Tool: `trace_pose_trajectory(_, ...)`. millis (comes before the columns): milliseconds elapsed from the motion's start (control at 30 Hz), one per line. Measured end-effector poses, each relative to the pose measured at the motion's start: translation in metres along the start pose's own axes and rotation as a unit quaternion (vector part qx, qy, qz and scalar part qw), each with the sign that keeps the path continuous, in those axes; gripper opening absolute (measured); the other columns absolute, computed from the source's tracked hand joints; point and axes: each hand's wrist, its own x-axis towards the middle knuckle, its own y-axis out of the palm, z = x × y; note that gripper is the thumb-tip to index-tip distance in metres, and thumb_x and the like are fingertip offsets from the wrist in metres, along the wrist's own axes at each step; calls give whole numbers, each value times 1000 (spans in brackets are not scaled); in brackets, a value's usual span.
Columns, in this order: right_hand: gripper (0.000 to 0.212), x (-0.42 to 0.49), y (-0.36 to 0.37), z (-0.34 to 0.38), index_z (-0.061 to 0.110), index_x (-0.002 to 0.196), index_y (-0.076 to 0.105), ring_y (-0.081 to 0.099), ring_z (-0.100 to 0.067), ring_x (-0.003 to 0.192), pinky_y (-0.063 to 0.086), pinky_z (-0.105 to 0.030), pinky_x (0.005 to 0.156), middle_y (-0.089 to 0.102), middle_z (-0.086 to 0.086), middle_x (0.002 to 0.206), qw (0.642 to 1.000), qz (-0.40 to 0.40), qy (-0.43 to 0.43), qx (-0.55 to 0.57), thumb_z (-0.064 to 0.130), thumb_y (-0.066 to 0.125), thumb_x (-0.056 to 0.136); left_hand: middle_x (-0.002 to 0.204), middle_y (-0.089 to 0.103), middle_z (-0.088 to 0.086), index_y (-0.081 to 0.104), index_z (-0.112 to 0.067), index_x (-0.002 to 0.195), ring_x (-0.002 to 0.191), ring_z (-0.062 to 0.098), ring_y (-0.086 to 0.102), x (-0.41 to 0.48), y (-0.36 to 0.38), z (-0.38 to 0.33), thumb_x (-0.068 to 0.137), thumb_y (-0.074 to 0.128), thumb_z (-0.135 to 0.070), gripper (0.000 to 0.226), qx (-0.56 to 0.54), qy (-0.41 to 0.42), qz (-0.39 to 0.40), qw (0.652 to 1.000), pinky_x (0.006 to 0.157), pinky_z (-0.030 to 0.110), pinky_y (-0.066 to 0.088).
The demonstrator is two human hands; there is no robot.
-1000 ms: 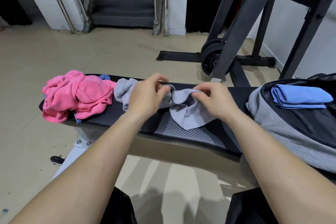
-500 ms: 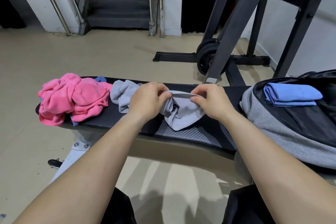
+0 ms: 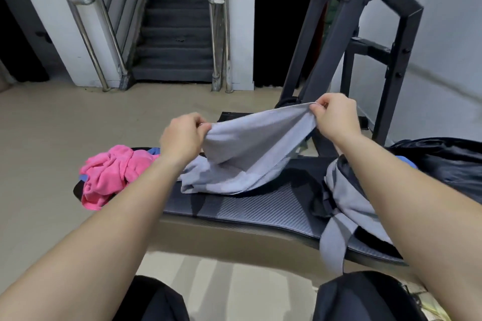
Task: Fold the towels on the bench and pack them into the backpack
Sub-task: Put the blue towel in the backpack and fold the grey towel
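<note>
Bench [image 3: 260, 210]: black padded surface, long axis running left to right across the view, carrying all items noted below.

Backpack [image 3: 347, 190]: grey and black, lying at the right end of the bench, mouth open toward the viewer's right. A sliver of blue towel [image 3: 405, 160] shows inside it, mostly hidden behind the right forearm.

Grey towel [image 3: 250, 156]: above the middle of the bench, between the pink pile and the backpack. Its upper edge is stretched out, long axis left to right and rising toward the right; the lower part hangs down and its bottom folds rest on the bench.

Pink towels [image 3: 112, 172]: a crumpled heap at the left end of the bench, with a bit of blue cloth [image 3: 154, 150] showing at its far side.

Left hand [image 3: 182, 138]: pinched shut on the towel's left upper corner. Right hand [image 3: 335, 114]: pinched shut on the right upper corner, higher than the left. The hands are held well apart.
</note>
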Motion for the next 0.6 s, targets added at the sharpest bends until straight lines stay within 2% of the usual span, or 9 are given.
trace_pose_trajectory(167,19,32,-48,48,14,87,67,60,-27,84,46,-34,72,68,-10,92,999,-17,-33,-25,23,56,100,84,63,-6,67,-27,90,83,20,55,37,-63,-38,96,57,-34,14,-32,-13,-61,998,72,30,38)
trace_pose_trajectory(233,20,44,-69,72,14,90,68,61,-27,83,47,-34,70,67,-10,92,998,-43,-39,-16,24,54,101,80,66,-7,66,-25,88,72,16,64,52,-91,-61,96,55,-30,14,-71,-7,-82,994,69,30,44)
trace_pose_trajectory(300,21,54,-88,93,14,90,67,59,-26,82,46,-34,69,67,-9,91,996,-79,-48,-3,26,54,101,80,68,-5,62,-22,88,53,8,67,63,-112,-81,97,51,-26,15,-137,-4,-97,986,65,28,51)
trace_pose_trajectory(400,20,58,-100,106,19,93,67,59,-28,85,49,-37,73,67,-7,91,992,-112,-55,-13,32,53,100,81,71,1,61,-18,89,50,4,67,67,-121,-95,96,47,-23,17,-199,7,-114,973,68,29,56)
trace_pose_trajectory(467,20,51,-94,99,23,97,67,60,-29,85,50,-39,73,66,-4,92,993,-89,-45,-56,36,52,99,79,71,1,61,-18,90,52,5,69,61,-109,-93,97,48,-22,15,-207,9,-97,974,71,30,57)
trace_pose_trajectory(600,19,23,-52,53,26,96,68,59,-27,82,43,-34,69,68,-1,89,994,0,-13,-111,37,53,99,80,71,2,61,-18,90,56,8,70,36,-56,-65,98,49,-23,15,-198,-8,-29,980,75,33,58)
